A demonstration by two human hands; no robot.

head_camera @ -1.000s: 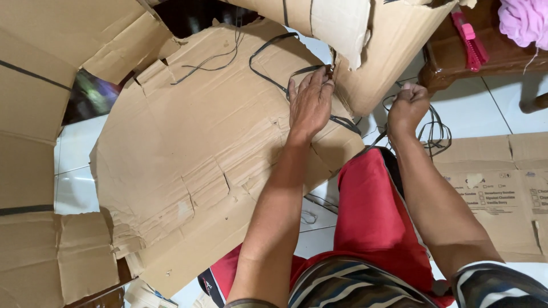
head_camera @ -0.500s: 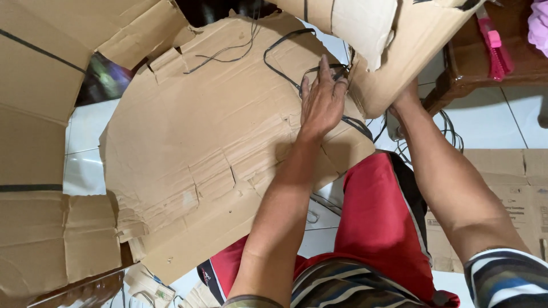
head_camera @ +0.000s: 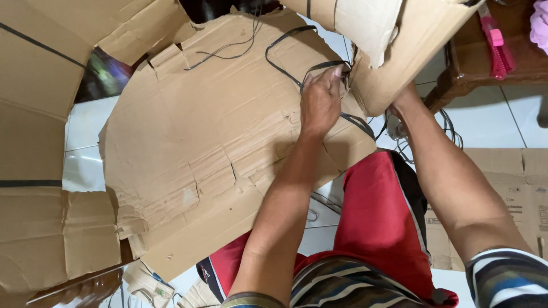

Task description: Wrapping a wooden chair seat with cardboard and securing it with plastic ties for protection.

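Black strap lies looped on the cardboard sheet; left hand pinches it closed, right hand hidden behind the box, grip unknowable; draw steadily, avoiding snags.

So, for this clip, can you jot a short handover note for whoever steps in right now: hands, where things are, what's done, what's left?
Left hand: lies on the large flat brown cardboard sheet, fingers pinching the flat black plastic strap near the sheet's upper edge.
Right hand: hidden behind the tilted brown cardboard box flap; only the forearm shows, so its grip cannot be told.
Done: the strap lies slack in a loop on the sheet.
Left: the strap is not yet off the sheet; thin black wires lie near the top edge.
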